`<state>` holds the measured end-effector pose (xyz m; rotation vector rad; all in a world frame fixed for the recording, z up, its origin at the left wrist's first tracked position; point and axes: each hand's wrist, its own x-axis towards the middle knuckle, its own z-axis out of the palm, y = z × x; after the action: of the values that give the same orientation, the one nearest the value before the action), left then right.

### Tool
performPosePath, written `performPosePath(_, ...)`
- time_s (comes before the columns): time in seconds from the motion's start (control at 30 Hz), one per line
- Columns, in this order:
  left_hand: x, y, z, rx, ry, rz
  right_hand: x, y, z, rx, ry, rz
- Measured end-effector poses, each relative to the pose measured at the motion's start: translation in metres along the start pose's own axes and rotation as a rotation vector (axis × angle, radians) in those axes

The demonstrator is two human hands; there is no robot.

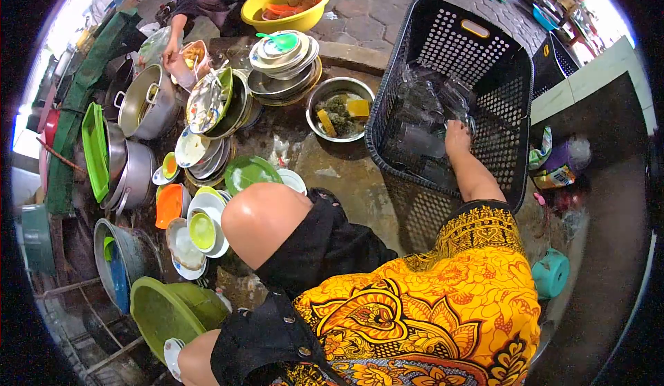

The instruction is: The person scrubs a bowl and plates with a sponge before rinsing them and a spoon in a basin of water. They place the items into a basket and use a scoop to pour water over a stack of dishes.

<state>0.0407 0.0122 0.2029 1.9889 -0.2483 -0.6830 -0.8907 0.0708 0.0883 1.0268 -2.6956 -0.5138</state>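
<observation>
My right hand (457, 139) reaches down into a large black plastic crate (449, 7), its fingers closed on a clear glass. Several clear glasses (420, 141) lie inside the crate, around and beyond the fingers. Exactly how the fingers grip is hard to see. My left hand is outside the picture. Left of the crate stands a metal bowl (310, 120) holding yellow sponges (357, 108) and a dark scouring mesh.
Stacked plates (277, 57), metal pots (142, 102), and a green basin (162, 310) fill the left. At the top, another person's hand (171, 55) is near the dishes, beside a yellow basin (304, 21). A teal pail (551, 274) stands right.
</observation>
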Motion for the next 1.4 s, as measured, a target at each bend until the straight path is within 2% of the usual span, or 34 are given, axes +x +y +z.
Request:
performPosePath(0.13,0.0,-0.002,-0.009,-0.024,0.019,-0.006,-0.011,-0.01,0.009,0.055,-0.109,0.061)
performPosePath(0.2,0.0,-0.001,-0.011,-0.033,0.021,-0.004,-0.015,-0.01,0.023,-0.166,-0.194,-0.113)
performPosePath(0.27,0.0,0.0,-0.014,-0.042,0.025,-0.004,-0.015,-0.011,0.037,-0.278,-0.247,-0.185)
performPosePath(0.33,0.0,0.0,-0.019,-0.051,0.033,-0.006,-0.011,-0.008,0.044,0.099,-0.58,0.039)
performPosePath(0.37,0.0,0.001,-0.021,-0.054,0.035,-0.007,-0.012,-0.005,0.035,0.194,-0.595,0.127)
performPosePath(0.47,0.002,0.004,-0.029,-0.07,0.046,-0.001,-0.011,0.009,-0.004,0.344,-0.668,0.156)
performPosePath(0.5,0.003,0.006,-0.033,-0.075,0.048,0.001,-0.015,0.01,-0.028,0.353,-0.628,0.161)
performPosePath(0.53,0.003,0.009,-0.036,-0.078,0.051,0.004,-0.013,0.014,-0.024,0.354,-0.629,0.164)
performPosePath(0.6,0.007,0.015,-0.044,-0.095,0.062,0.014,-0.007,0.027,-0.012,0.389,-0.465,0.036)
performPosePath(0.67,0.012,0.023,-0.05,-0.114,0.066,0.027,-0.009,0.038,-0.022,0.351,-0.471,-0.038)
performPosePath(0.73,0.018,0.032,-0.06,-0.138,0.063,0.038,-0.015,0.049,-0.043,0.354,-0.602,-0.371)
performPosePath(0.8,0.025,0.048,-0.07,-0.178,0.032,0.061,-0.019,0.052,-0.029,0.288,-0.662,-0.422)
performPosePath(0.9,0.033,0.076,-0.075,-0.249,-0.034,0.097,-0.027,0.04,0.0,0.174,-1.014,-0.699)
performPosePath(1.0,0.028,0.115,-0.046,-0.331,-0.189,0.118,-0.032,0.025,0.021,0.03,-1.09,-0.72)
performPosePath(1.03,0.021,0.129,-0.034,-0.358,-0.232,0.106,-0.03,0.021,0.023,-0.017,-1.078,-0.714)
performPosePath(1.07,0.015,0.132,-0.025,-0.373,-0.349,0.243,-0.026,0.015,0.024,-0.066,-1.046,-0.699)
performPosePath(1.1,-0.012,0.148,-0.012,-0.345,-0.436,0.242,-0.024,0.008,0.018,-0.119,-0.989,-0.669)
performPosePath(1.13,-0.037,0.163,0.014,-0.502,-0.465,0.151,-0.017,0.004,0.012,-0.174,-0.913,-0.631)
performPosePath(1.17,-0.063,0.179,0.034,-0.422,-0.439,0.161,-0.01,-0.001,-0.008,-0.17,-0.758,-0.581)
performPosePath(1.2,-0.074,0.183,0.051,-0.465,-0.66,0.293,-0.007,-0.008,-0.042,-0.095,-0.576,-0.544)
performPosePath(1.27,-0.122,0.205,0.086,-0.424,-0.772,0.336,-0.017,-0.018,-0.149,0.341,-0.115,-0.486)
performPosePath(1.3,-0.114,0.208,0.101,-0.422,-0.773,0.282,-0.02,-0.025,-0.182,0.535,0.087,-0.537)
performPosePath(1.33,-0.146,0.217,0.121,-0.405,-0.785,0.297,-0.025,-0.037,-0.206,0.732,0.285,-0.577)
performPosePath(1.4,-0.181,0.228,0.161,-0.356,-0.828,0.332,-0.042,-0.073,-0.251,1.343,0.198,-0.595)
